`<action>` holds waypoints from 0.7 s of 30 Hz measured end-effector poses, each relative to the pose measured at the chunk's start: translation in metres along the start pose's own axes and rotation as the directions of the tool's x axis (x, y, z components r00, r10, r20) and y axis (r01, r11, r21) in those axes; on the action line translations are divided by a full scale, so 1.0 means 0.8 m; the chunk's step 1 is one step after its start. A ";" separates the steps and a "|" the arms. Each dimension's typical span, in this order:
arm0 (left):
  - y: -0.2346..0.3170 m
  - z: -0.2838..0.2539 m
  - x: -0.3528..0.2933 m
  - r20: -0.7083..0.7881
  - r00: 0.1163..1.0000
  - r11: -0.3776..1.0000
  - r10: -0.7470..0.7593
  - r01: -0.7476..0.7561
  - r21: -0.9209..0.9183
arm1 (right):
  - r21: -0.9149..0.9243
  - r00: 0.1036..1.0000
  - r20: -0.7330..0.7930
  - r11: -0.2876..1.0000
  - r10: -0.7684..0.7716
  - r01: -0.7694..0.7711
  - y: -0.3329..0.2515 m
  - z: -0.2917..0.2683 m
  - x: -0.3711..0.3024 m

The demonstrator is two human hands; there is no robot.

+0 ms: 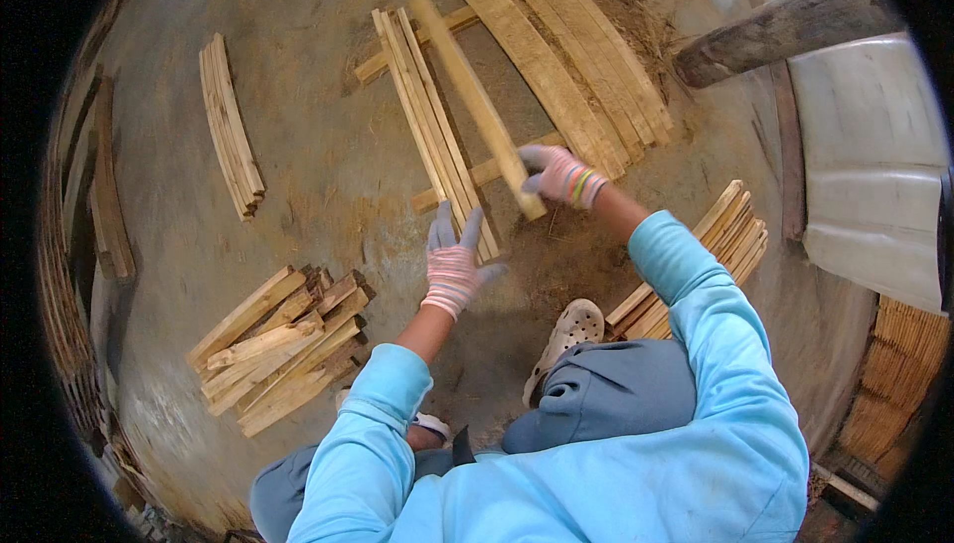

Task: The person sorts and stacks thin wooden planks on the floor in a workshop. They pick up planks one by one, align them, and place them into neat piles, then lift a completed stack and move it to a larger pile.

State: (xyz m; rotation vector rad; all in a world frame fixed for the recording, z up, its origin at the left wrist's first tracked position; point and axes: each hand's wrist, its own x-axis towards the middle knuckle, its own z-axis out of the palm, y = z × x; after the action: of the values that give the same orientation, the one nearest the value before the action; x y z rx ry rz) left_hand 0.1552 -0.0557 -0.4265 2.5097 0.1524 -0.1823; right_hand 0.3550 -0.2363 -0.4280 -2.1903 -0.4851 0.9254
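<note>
Gripping: the right hand [562,175], in a striped knit glove, has its fingers curled shut around the near end of a long pale wooden slat [475,101] at the centre of the frame, just above the middle.
Left hand: the left hand [454,265], gloved alike, is spread open with fingers splayed and holds nothing; it hovers at the near end of the thin slats [432,131] lying just left of the held one.
Slat position: it runs diagonally from the hand up toward the upper centre, lying across two cross battens [467,18] on the dirt floor [328,165].
Slat look: straight, flat, light tan, roughly sawn, wider than the thin strips beside it and narrower than the broad boards [576,61] to its right.
Risk, grip: held at one end only, the long piece could likely swing or dip at its far end and knock the thin slats out of line.
Risk, pinch: the open left hand sits close to the slat's near end; a drop could catch its fingers.
Risk, splinters: rough edges may snag the knit gloves.
Surroundings: a heap of short offcuts [278,349] at lower left, a curved bundle of strips [231,126] at upper left, another stack [696,265] at right beside the person's sandal [568,329].
</note>
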 end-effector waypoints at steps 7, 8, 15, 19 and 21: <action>0.002 0.013 0.024 -0.165 0.967 0.962 -0.197 0.157 -0.224 | -0.575 0.979 -0.149 0.818 -0.139 0.029 -0.038 0.013 -0.019; 0.003 0.012 0.028 -0.165 0.966 0.961 -0.201 0.161 -0.226 | -0.627 0.936 -0.343 0.760 -0.074 -0.170 -0.026 -0.010 -0.018; 0.023 -0.022 0.053 -0.025 0.927 0.916 -0.374 0.365 -0.168 | -0.523 0.902 -0.415 0.779 0.122 -0.345 0.030 -0.093 -0.001; 0.042 -0.039 0.082 0.064 0.876 0.865 -0.479 0.483 -0.133 | 0.154 0.942 -0.118 0.943 0.313 -0.294 0.044 -0.100 -0.003; 0.046 -0.043 0.091 0.083 0.867 0.860 -0.491 0.498 -0.112 | 0.371 0.968 0.012 0.898 0.251 -0.237 0.057 -0.099 -0.003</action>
State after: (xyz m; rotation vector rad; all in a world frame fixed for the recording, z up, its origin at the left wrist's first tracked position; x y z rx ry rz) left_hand 0.2353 -0.0602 -0.3901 2.2844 0.7688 -0.4304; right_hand 0.4150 -0.3049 -0.4201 -1.9405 -0.0074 1.0142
